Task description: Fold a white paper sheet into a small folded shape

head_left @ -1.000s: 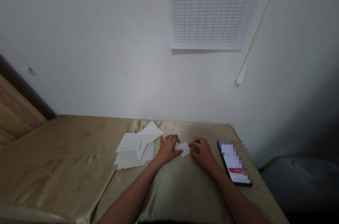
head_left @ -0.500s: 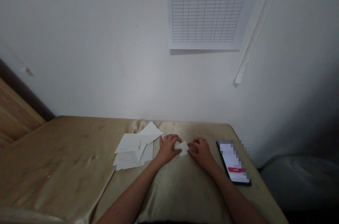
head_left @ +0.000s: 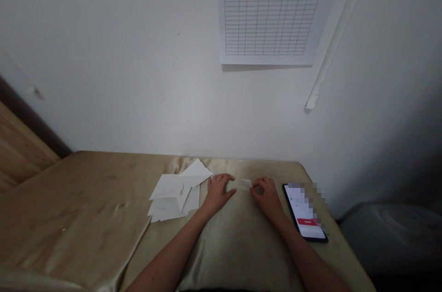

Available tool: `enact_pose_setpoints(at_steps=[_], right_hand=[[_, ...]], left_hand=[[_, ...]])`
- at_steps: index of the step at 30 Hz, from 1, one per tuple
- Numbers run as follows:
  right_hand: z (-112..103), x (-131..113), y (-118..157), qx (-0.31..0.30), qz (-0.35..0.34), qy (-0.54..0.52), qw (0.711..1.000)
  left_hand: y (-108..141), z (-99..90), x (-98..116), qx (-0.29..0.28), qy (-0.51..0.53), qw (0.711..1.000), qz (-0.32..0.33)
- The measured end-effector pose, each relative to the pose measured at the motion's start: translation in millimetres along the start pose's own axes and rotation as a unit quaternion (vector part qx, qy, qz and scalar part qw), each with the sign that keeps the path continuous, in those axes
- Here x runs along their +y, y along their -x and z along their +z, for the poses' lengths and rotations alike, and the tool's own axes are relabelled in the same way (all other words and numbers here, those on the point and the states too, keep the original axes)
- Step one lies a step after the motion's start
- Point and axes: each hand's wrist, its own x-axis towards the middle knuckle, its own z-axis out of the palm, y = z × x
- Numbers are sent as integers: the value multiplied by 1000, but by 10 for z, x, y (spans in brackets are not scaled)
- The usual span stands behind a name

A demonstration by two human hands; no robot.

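A small piece of white paper point(head_left: 244, 183) is between my hands, looking thin and foreshortened. My right hand point(head_left: 267, 193) pinches its right edge between thumb and forefinger. At the paper's left, my left hand point(head_left: 218, 192) has its thumb and fingers apart, with nothing held between them. The left fingertips are close to the paper's left end; whether they touch it I cannot tell. Just left of that hand lies a loose pile of white paper sheets point(head_left: 169, 186), overlapping at several angles.
A lit smartphone point(head_left: 304, 213) lies to the right of my right forearm. Gold satiny cloth covers the table point(head_left: 86, 209), which meets a white wall point(head_left: 138, 75). A printed grid sheet point(head_left: 265, 20) hangs on the wall. At far left is a wooden panel point(head_left: 20, 149).
The small paper has shifted slightly up and right and turned to a flatter angle. My left thumb and fingers have come away from it, while my right hand keeps its pinch.
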Motion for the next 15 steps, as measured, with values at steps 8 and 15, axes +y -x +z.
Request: enact_pose_setpoints(at_steps=[8, 15], right_hand=[[-69, -21, 6, -10, -28, 84, 996], [8, -51, 24, -121, -64, 46, 989]], left_hand=[[6, 19, -18, 3, -13, 1000, 0], [32, -6, 53, -14, -36, 999, -10]])
